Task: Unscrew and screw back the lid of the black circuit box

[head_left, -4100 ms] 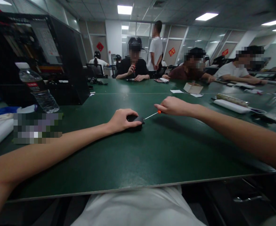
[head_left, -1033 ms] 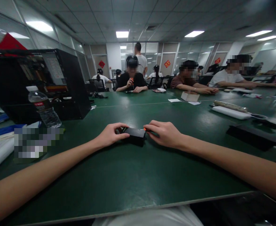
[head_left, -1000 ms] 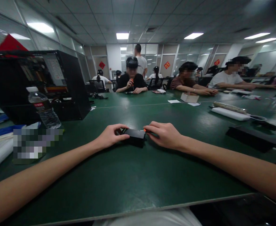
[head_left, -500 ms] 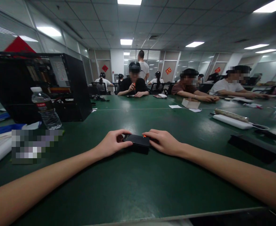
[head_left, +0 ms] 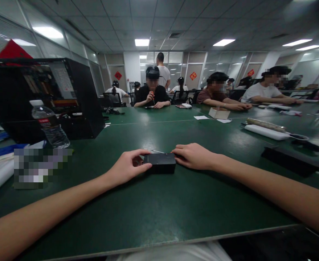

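A black rectangular box [head_left: 162,164] lies on the green table in front of me. My left hand [head_left: 128,165] grips its left end, thumb on the near side and fingers over the far side. My right hand [head_left: 193,156] is closed at the box's right end, around a screwdriver [head_left: 157,151]. The thin metal shaft points left along the box's far edge; the handle is mostly hidden in my fingers, with a trace of orange showing. Whether the shaft touches the box I cannot tell.
An open computer case [head_left: 80,98] and a water bottle [head_left: 52,125] stand at the left. On the right lie a white power strip [head_left: 266,132] and a long black part [head_left: 291,160]. A small box [head_left: 219,113] sits farther back. Several people are seated across the table.
My right hand has shifted up slightly, and the screwdriver's shaft now shows behind the box. The box has turned a little, showing more of its near side. The view has tilted slightly.
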